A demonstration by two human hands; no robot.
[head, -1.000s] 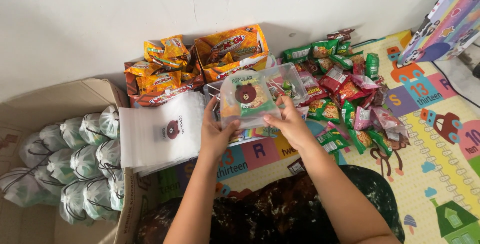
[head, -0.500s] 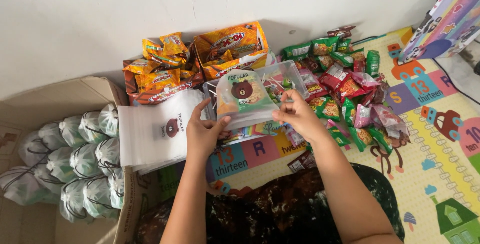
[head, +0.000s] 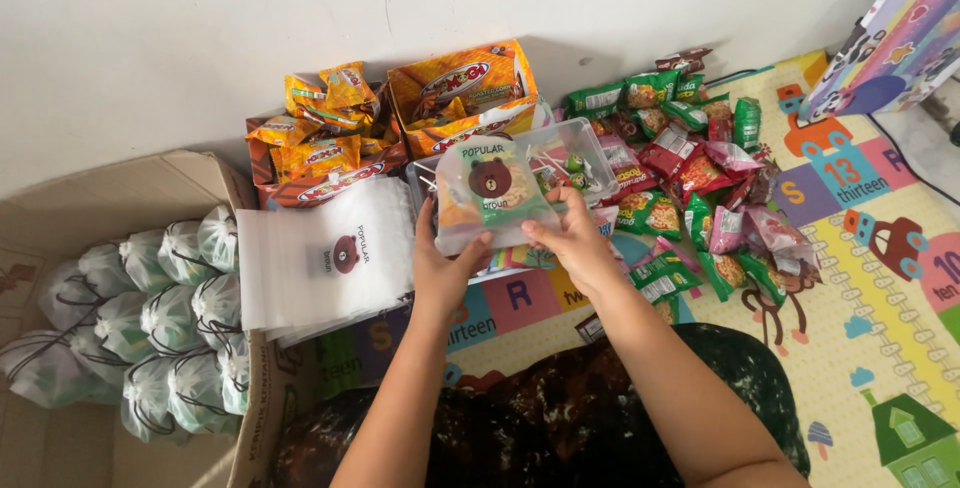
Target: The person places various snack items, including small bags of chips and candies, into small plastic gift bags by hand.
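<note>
Several tied translucent bags of greenish contents, packed in rows inside an open cardboard box at far left. Just right of box: stack of flat frosted pouches with a small brown bear print, lying on the play mat, edge resting over the box flap. Behind the stack, against the white wall: orange display cartons full of orange snack packets, some packets spilling forward.

Centre: left hand closed on the lower left edge of a filled frosted pouch, thumb on front face, fingers behind. Pouch held upright above the mat, directly in front of a clear plastic tub, bear print facing the camera, green and orange packets visible through the film. Right hand gripped the lower right edge of the same pouch, thumb and fingers pinched along the bottom seam. Both forearms reached forward over a dark patterned lap.

Inside the tub: small green wrapped sweets on sticks, count not readable.

Right of tub: loose heap of green, red and pink snack packets, spread across the colourful alphabet play mat. Far right top: tilted patterned board leaning near the wall, well apart from both hands.
</note>
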